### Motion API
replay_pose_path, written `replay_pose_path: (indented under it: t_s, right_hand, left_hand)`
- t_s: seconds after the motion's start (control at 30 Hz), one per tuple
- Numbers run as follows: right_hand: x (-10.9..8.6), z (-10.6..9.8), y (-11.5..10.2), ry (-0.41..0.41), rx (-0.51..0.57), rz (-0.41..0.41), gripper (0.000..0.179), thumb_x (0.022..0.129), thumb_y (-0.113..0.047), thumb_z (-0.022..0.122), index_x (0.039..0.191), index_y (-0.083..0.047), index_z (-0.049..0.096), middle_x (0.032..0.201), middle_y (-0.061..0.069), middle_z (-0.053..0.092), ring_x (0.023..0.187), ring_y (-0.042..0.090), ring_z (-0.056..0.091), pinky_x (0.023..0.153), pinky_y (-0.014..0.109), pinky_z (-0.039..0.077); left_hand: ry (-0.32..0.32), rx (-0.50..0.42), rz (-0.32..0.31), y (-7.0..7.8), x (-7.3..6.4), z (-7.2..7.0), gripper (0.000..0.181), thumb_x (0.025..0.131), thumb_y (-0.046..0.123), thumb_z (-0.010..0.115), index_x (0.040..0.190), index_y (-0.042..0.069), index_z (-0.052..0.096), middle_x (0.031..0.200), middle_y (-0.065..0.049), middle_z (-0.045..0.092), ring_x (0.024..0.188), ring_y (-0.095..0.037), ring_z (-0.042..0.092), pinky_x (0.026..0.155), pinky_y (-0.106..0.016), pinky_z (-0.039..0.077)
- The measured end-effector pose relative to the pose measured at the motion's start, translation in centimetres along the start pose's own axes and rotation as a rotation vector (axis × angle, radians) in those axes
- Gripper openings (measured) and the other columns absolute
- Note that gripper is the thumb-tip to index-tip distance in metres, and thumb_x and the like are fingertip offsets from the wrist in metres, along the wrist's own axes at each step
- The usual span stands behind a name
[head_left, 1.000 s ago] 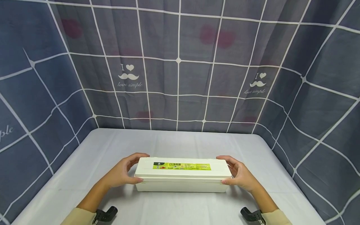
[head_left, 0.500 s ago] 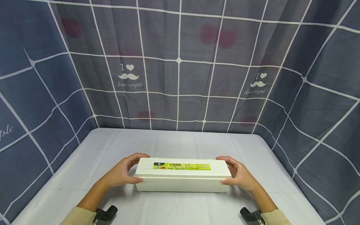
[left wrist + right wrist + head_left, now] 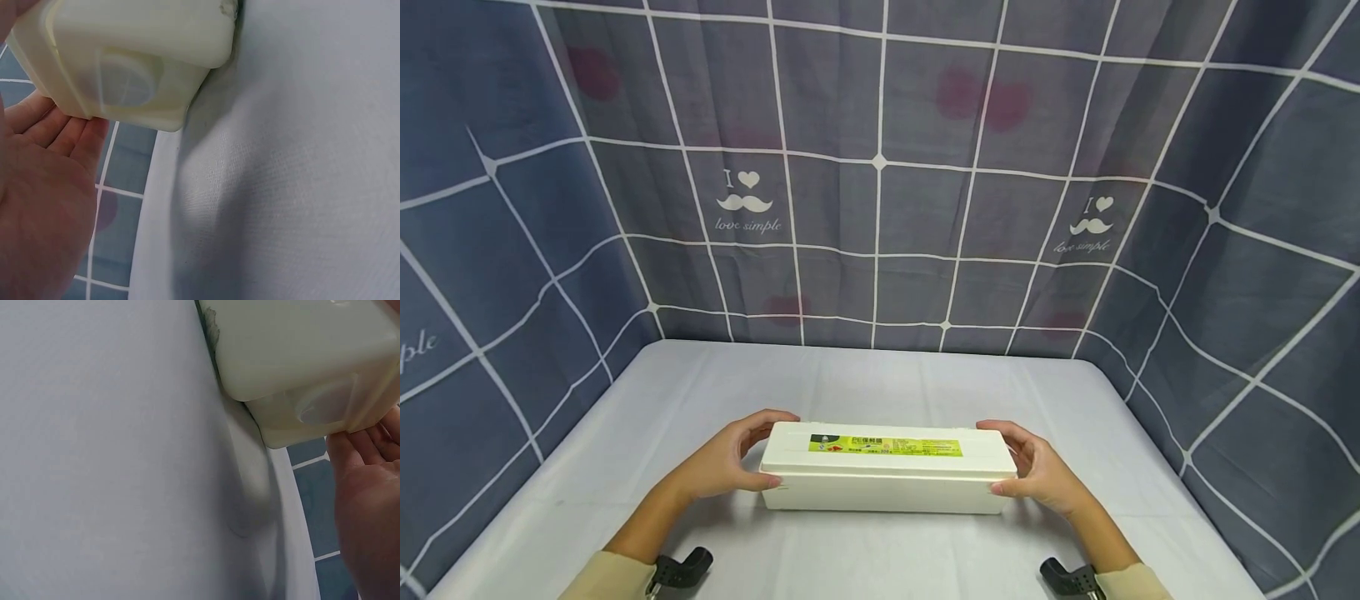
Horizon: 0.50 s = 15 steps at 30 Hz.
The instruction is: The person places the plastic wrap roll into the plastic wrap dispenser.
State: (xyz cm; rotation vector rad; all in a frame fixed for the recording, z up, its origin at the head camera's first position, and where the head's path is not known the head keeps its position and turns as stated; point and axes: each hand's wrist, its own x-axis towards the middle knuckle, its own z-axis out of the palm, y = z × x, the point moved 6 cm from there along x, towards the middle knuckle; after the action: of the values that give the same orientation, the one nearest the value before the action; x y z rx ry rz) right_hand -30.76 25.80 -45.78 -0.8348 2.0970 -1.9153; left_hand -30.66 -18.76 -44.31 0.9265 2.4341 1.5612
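Note:
A long cream-white plastic cling film box (image 3: 887,494), lid closed, lies lengthwise across the white table in the head view. A yellow-green printed label (image 3: 886,447) runs along its lid. My left hand (image 3: 724,458) grips the left end, thumb at the front and fingers reaching behind. At the opposite end my right hand (image 3: 1039,471) holds it the same way. In the left wrist view, fingers (image 3: 65,134) touch the far side of the box (image 3: 137,37), whose end has a round mark. The right wrist view shows the other end of the box (image 3: 306,350) with similar finger contact.
The table (image 3: 880,383) has a white cloth cover and rounded back corners. Dark blue-grey curtain (image 3: 827,200) with white grid lines surrounds it at the back and both sides. Black wrist devices (image 3: 681,571) sit at the beige cuffs.

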Motion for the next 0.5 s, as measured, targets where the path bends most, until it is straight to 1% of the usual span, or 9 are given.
replay_pose_path:
  t_s: [0.13,0.27,0.37,0.5]
  right_hand:
    - [-0.32,0.04,0.25,0.007,-0.009,0.008,0.084,0.075,0.009,0.080,0.147,0.013,0.037,0.137,0.007,0.059,0.117,0.010,0.062,0.092,0.025,0.059]
    - [-0.61,-0.02,0.41,0.016,-0.040,0.017,0.080,0.077,0.006,0.080,0.146,0.011,0.040,0.137,0.007,0.059,0.117,0.011,0.062,0.092,0.026,0.059]
    - [-0.73,-0.03,0.48,0.020,-0.039,0.025,0.079,0.078,0.006,0.081,0.146,0.010,0.040,0.137,0.007,0.059,0.117,0.011,0.062,0.093,0.026,0.059]
    - [-0.81,0.07,0.51,0.023,-0.026,0.035,0.081,0.078,0.005,0.081,0.146,0.010,0.039,0.138,0.004,0.059,0.119,0.010,0.062,0.094,0.026,0.058]
  left_hand:
    - [-0.004,0.001,0.001,-0.05,-0.08,0.03,0.074,0.078,0.019,0.090,0.143,0.018,0.054,0.139,0.002,0.063,0.129,-0.013,0.058,0.107,-0.022,0.044]
    - [-0.008,-0.022,0.033,-0.21,-0.29,0.06,0.072,0.079,0.016,0.089,0.142,0.015,0.054,0.140,-0.002,0.061,0.132,-0.012,0.055,0.112,-0.016,0.039]
    - [-0.009,-0.044,0.055,-0.35,-0.51,0.10,0.072,0.080,0.013,0.088,0.143,0.013,0.053,0.141,-0.006,0.060,0.135,-0.010,0.053,0.114,-0.013,0.035]
    - [-0.006,-0.067,0.050,-0.53,-0.76,0.19,0.072,0.081,0.011,0.086,0.144,0.013,0.052,0.143,-0.008,0.059,0.137,-0.006,0.051,0.114,-0.010,0.034]
